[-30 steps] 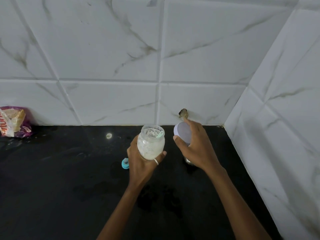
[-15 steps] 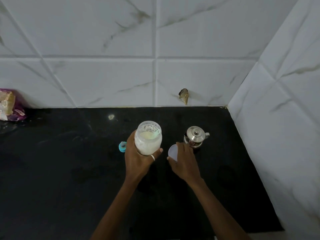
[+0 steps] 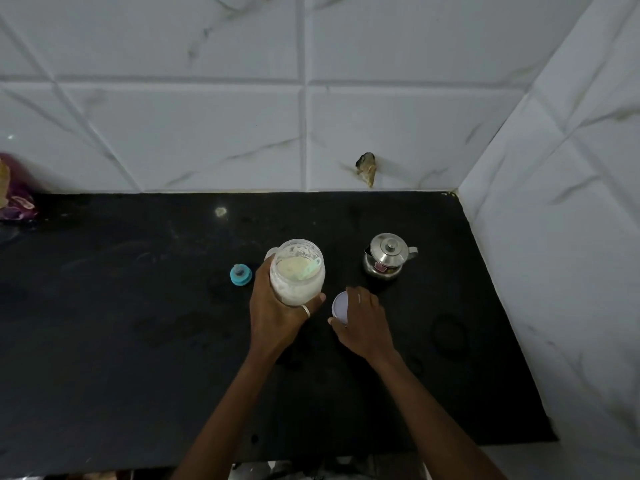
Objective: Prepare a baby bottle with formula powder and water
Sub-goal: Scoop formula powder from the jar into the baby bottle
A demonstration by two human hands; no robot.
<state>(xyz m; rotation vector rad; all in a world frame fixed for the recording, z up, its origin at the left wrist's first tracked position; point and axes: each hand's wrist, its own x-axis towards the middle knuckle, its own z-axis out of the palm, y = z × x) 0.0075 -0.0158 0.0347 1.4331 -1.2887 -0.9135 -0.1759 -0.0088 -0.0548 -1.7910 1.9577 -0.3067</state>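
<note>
Black counter (image 3: 138, 341), white marble tiles (image 3: 207, 133), and we've got movement: our right hand (image 3: 363, 323) has brought the white lid (image 3: 340, 306) down from wall height to just over the counter, grip pinching its rim near the steel pot (image 3: 387, 258). Our left hand (image 3: 277, 313) holds the powder jar (image 3: 297, 275) up, grip wrapped round its belly, mouth open with a pale green scoop (image 3: 311, 268) on the powder. Scooping looks next, though we see only a blue bottle cap (image 3: 240, 274), no bottle.

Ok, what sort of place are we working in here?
Likely a home kitchen corner: a black counter, white wall tiles, and a steel pot near the open powder jar.
</note>
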